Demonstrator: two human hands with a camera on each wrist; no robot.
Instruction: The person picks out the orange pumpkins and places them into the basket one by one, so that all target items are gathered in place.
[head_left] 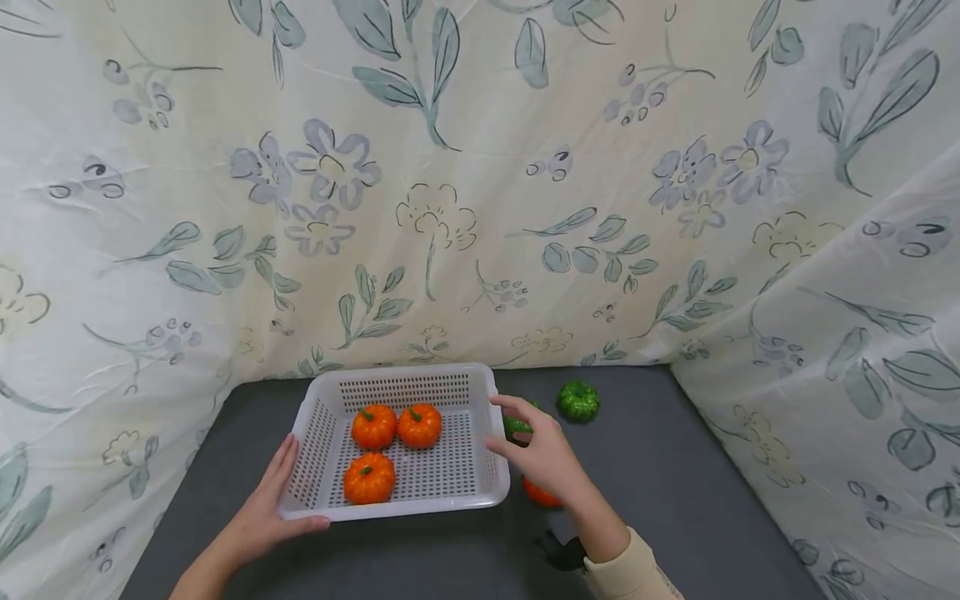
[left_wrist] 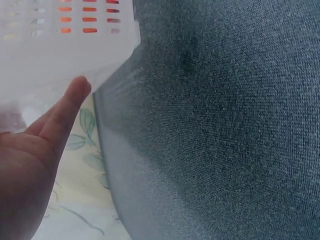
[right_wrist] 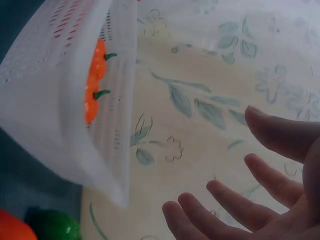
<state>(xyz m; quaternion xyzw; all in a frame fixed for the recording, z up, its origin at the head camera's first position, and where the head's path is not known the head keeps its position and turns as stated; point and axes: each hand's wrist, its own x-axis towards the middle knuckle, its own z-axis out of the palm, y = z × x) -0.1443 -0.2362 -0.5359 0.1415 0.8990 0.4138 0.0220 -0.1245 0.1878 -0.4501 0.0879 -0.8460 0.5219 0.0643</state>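
Note:
A white perforated plastic basket (head_left: 457, 504) is in the middle of the head view, with three small orange pumpkins (head_left: 369, 478) inside, toward its left and middle. My left hand (head_left: 262, 508) holds the basket's front left corner, thumb along the front side and fingers against the left side. In the left wrist view its thumb (left_wrist: 75, 95) lies against the white plastic. My right hand (head_left: 543, 450) is spread at the basket's right rim with nothing in its grasp. In the right wrist view its fingers (right_wrist: 245, 200) stand apart from the basket wall (right_wrist: 40, 110).
On the dark grey table (head_left: 675, 500), a shiny green pumpkin-shaped piece (head_left: 577, 402) lies at the back right. A second green piece (head_left: 516, 427) and an orange pumpkin (head_left: 540, 493) are partly hidden by my right hand. Floral cloth (head_left: 480, 250) hangs behind and at both sides.

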